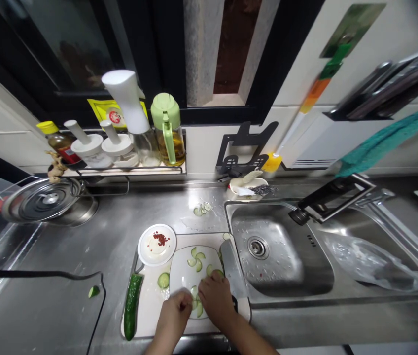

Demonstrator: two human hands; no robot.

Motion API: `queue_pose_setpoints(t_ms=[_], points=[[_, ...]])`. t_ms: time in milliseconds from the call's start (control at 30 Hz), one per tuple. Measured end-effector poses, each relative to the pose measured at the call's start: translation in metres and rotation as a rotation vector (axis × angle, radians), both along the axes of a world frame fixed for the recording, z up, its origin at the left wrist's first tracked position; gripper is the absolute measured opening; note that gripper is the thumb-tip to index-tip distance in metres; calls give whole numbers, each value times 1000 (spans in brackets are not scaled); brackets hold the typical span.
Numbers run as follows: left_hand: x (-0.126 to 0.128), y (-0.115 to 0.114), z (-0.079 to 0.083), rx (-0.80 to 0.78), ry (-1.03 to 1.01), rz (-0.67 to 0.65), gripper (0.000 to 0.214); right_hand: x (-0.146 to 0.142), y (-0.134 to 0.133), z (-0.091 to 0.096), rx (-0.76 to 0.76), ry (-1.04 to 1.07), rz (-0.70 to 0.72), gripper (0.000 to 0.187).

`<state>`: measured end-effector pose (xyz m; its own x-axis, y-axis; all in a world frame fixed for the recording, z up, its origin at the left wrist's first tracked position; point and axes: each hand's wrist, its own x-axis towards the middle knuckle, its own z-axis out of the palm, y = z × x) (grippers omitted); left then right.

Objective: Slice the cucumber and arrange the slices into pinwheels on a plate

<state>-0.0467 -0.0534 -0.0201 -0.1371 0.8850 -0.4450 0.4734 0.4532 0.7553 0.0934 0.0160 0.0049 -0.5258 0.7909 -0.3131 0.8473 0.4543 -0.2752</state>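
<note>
My left hand point(175, 308) and my right hand point(216, 298) meet over the near edge of a white plate point(187, 276) that lies on a white cutting board point(150, 296). Both hands have their fingers pinched together on thin cucumber slices point(196, 306) at the plate's rim. More slices point(196, 259) lie in a ring on the plate, and one round slice point(163, 280) rests on the board. A whole cucumber point(132, 305) lies along the board's left edge. A cleaver point(233, 271) rests flat on the board's right side, touching my right hand.
A small white dish point(156, 245) with red chilli bits sits behind the board. Loose cucumber slices point(202, 209) lie on the steel counter. The sink point(279, 251) is to the right, a pot lid point(42, 199) at far left, and oil bottles point(168, 130) on a rack behind.
</note>
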Motion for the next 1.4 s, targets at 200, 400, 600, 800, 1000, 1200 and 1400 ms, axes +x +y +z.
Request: queue_pose_setpoints(t_ms=[200, 400, 600, 800, 1000, 1200, 1400], points=[[4, 1, 6, -17, 56, -34, 15, 1, -2, -10, 36, 24, 27, 13], [6, -2, 7, 1, 166, -52, 14, 2, -5, -19, 83, 34, 3, 6], [6, -3, 7, -8, 224, -76, 18, 3, -8, -30, 135, 39, 14, 8], [7, -4, 4, -5, 238, -78, 21, 10, -10, -34, 179, 56, 59, 11], [5, -6, 3, 24, 196, -72, 22, 27, -11, -29, 211, 143, -8, 7], [-23, -6, 5, 145, 208, 60, 19, 42, -17, -20, 168, 175, -108, 10], [-67, 1, -2, 143, 402, 200, 32, 44, -28, -21, 151, 184, -127, 12]])
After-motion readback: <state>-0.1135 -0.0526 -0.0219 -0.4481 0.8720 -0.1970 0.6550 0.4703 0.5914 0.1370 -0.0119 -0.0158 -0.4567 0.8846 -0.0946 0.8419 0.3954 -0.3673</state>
